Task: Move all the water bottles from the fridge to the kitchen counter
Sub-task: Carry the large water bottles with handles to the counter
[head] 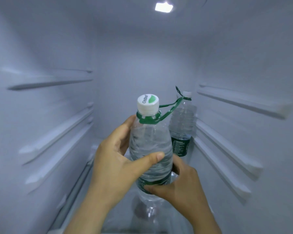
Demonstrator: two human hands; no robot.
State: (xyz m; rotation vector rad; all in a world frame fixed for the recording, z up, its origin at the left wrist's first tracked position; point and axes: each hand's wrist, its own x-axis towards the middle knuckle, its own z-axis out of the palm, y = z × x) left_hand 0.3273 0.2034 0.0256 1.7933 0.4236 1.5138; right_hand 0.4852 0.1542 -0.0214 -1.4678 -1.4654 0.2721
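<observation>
I am holding a clear water bottle [150, 149] with both hands inside the open fridge [57, 81]. My left hand [115, 159] is wrapping the bottle's middle from the left, its thumb lying across the front, the other fingers curling out of sight behind. My right hand [178, 184] is closing around the lower part from the right, its fingers pressing on the green label band. The bottle is standing almost upright, its long axis running from my hands up and slightly away from me, the white cap [148, 103] at the top. It is hanging above the fridge floor [108, 217], not resting on it. A green strap [169, 109] is running from the collar under the cap, back and to the right, toward the neck of a second bottle [183, 125] standing upright by the right wall, behind the one I am gripping; whether the strap is tying the two together I cannot tell. I am judging that the way out lies straight back toward my body, and that the strap might drag the rear bottle along or tip it.
</observation>
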